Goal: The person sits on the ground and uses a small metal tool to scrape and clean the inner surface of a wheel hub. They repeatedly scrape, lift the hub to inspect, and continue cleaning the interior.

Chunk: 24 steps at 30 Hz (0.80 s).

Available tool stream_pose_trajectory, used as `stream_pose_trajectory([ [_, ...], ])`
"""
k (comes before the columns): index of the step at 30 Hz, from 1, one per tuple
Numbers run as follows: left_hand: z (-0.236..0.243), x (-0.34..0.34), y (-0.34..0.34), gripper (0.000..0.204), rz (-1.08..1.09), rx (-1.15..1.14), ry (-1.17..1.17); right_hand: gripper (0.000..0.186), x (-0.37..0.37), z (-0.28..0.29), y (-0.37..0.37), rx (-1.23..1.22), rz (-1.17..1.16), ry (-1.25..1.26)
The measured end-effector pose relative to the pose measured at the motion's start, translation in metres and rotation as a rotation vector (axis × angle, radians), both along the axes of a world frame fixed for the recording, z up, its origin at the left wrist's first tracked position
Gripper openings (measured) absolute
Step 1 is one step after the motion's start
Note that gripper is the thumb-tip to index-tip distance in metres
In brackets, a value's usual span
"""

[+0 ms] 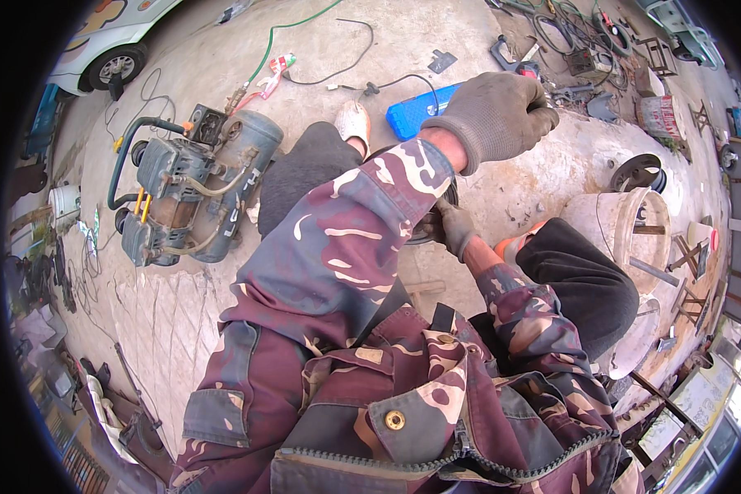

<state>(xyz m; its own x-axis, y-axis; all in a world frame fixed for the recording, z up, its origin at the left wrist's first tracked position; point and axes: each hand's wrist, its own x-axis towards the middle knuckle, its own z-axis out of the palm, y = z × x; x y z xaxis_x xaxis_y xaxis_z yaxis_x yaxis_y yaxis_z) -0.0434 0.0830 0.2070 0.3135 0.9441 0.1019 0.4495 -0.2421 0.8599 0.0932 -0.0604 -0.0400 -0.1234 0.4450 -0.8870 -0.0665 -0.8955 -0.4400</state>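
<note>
My left hand, in a grey-brown work glove, reaches across to the right, past a blue plastic case on the ground. Its fingers are curled closed; whatever they may hold is hidden by the glove. Closer to me, my right hand, gloved alike, grips the side of a dark round part between my legs. My left sleeve covers much of that part, so its kind cannot be made out.
An air compressor with a green hose stands at the left. On the right are a dirty white bucket and a metal wheel rim. Cables and tools litter the far right. A white vehicle is parked far left.
</note>
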Motion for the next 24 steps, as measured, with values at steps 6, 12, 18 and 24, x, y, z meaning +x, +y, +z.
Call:
stream_pose_trajectory([
  [6, -0.001, 0.001, 0.0, 0.035, 0.006, -0.021, 0.001, 0.053, 0.004, 0.001, 0.007, -0.01, 0.057, -0.031],
  [12, -0.003, 0.001, 0.0, 0.035, 0.014, 0.011, -0.011, 0.053, 0.007, 0.037, 0.01, 0.64, 0.627, -0.825],
  [18, -0.003, 0.002, -0.001, 0.034, 0.022, 0.041, -0.003, 0.043, 0.001, 0.033, 0.008, 0.87, 0.841, -0.924],
  [24, -0.004, 0.002, 0.0, 0.034, 0.013, 0.018, 0.025, 0.038, -0.005, 0.039, 0.015, 0.761, 0.811, -0.944],
])
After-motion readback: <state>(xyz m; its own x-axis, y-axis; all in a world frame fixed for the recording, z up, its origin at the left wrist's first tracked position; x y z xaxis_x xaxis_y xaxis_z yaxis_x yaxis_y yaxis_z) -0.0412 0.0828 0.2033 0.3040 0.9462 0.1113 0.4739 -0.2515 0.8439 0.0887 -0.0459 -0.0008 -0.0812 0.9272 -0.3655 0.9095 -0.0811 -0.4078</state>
